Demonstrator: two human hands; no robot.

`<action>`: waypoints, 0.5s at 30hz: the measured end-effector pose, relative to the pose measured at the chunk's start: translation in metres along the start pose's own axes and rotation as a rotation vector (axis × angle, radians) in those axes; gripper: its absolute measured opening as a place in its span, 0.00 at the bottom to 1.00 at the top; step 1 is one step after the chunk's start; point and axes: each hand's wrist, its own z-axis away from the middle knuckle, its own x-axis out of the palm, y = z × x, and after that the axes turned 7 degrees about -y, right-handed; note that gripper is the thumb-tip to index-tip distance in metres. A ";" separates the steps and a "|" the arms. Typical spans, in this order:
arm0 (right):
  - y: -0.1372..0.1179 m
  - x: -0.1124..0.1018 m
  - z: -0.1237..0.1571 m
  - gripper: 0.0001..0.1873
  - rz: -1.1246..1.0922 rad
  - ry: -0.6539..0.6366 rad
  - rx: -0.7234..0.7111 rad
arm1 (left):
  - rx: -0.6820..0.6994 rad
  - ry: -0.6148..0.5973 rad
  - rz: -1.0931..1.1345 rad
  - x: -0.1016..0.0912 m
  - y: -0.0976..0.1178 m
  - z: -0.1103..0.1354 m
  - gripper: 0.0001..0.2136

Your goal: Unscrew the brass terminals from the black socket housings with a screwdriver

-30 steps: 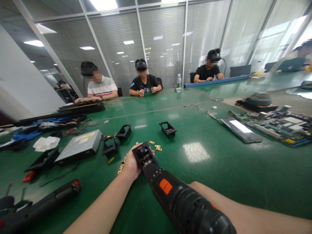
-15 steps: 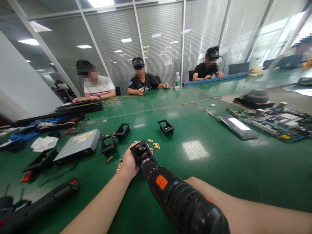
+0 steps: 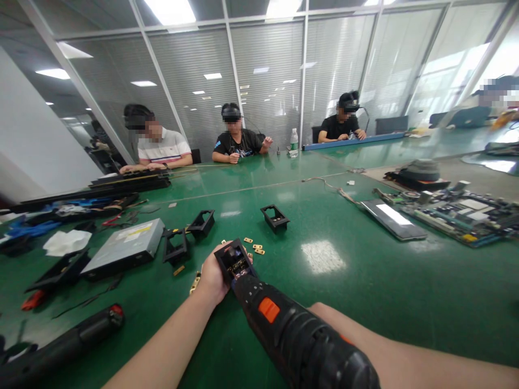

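My left hand (image 3: 211,276) grips a small black plastic housing (image 3: 234,259) with brass contacts inside, held just above the green table (image 3: 365,281). A black electric screwdriver (image 3: 295,340) with an orange switch points its tip into the housing. My right forearm runs beside the tool from the lower right; the right hand itself is hidden behind the tool body. Small brass plates (image 3: 255,247) lie just beyond the housing. Three more black housings (image 3: 275,217) (image 3: 201,223) (image 3: 174,247) sit on the table further away.
A grey optical drive (image 3: 124,251) lies at left, a second black screwdriver (image 3: 65,346) at lower left. Circuit boards (image 3: 458,213) and a flat metal panel (image 3: 392,218) lie at right. Three people sit at the far side, with a water bottle (image 3: 293,142).
The view shifted slightly; my left hand, the housing and the screwdriver keep the same relation. The middle person across the table raised a hand.
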 end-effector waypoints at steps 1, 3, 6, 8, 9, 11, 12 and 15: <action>0.001 0.000 0.000 0.22 0.005 -0.001 0.001 | 0.011 0.004 0.004 0.000 0.000 0.000 0.11; 0.004 -0.001 -0.002 0.22 0.016 0.000 0.010 | 0.031 0.014 0.009 0.001 0.001 0.001 0.08; 0.007 -0.002 -0.003 0.22 0.037 0.005 0.019 | 0.040 0.014 0.004 0.001 0.001 0.002 0.07; 0.007 -0.002 -0.004 0.21 0.047 0.003 0.020 | 0.044 0.005 -0.004 0.001 0.000 0.003 0.08; 0.008 -0.002 -0.004 0.22 0.053 0.001 0.021 | 0.041 0.002 -0.008 0.000 0.000 0.003 0.08; 0.009 -0.002 -0.004 0.22 0.063 -0.002 0.031 | 0.032 -0.001 -0.018 -0.001 0.000 0.002 0.09; 0.010 -0.002 -0.005 0.23 0.067 -0.002 0.037 | 0.025 0.001 -0.022 -0.002 -0.001 0.002 0.09; 0.014 -0.002 -0.006 0.23 0.076 0.002 0.040 | 0.022 -0.003 -0.012 -0.002 -0.001 0.000 0.09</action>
